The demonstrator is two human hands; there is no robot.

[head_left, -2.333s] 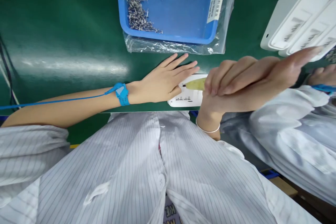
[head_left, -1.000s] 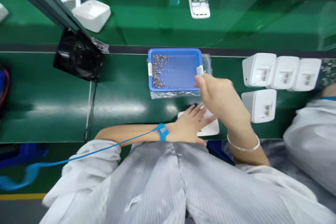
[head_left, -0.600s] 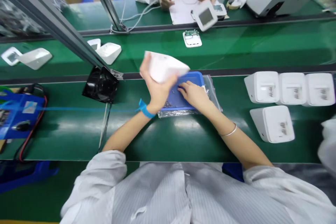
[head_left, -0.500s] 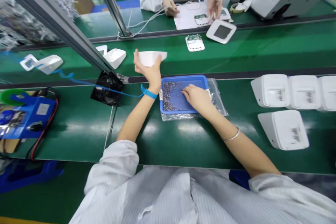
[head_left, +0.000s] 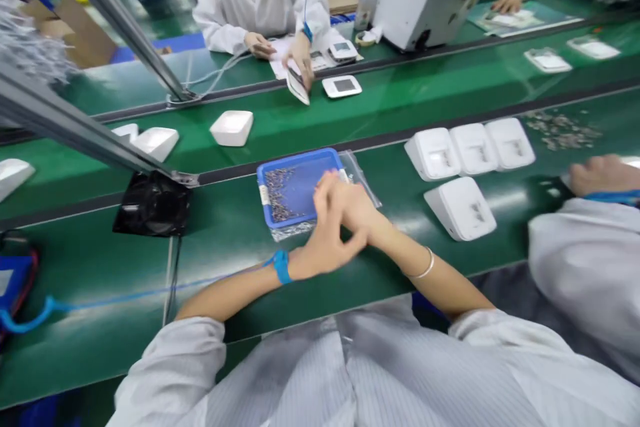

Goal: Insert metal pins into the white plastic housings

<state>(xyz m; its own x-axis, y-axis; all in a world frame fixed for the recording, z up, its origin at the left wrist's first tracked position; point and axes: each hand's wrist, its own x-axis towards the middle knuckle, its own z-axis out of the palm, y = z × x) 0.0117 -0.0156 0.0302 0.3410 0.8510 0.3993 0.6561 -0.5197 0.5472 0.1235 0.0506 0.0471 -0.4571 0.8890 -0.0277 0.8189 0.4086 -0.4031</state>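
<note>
My left hand [head_left: 327, 243] reaches across in front of my body, thumb and fingers apart, and meets my right hand at the fingers. My right hand [head_left: 357, 207] is bent with its fingers drawn together over the right side of a blue tray [head_left: 313, 177]. Whatever lies between its fingertips is hidden and blurred. Small metal screws [head_left: 280, 197] are heaped along the tray's left side. Beneath the tray is a clear plastic bag [head_left: 363, 180]. On the green belt beyond sits a white plastic housing [head_left: 231, 128], apart from both hands.
White housings [head_left: 470, 150] stand on the right, and another housing [head_left: 463, 210] is nearer me. A metal post [head_left: 125, 27] and black fan [head_left: 153, 203] are at left. A co-worker's hand [head_left: 300, 60] holds a white panel opposite; another person's hand [head_left: 603, 177] is at right.
My left hand has let go of the white housing, now on the belt, and moved back to my right hand. The view has turned right. The co-worker opposite has picked up a panel.
</note>
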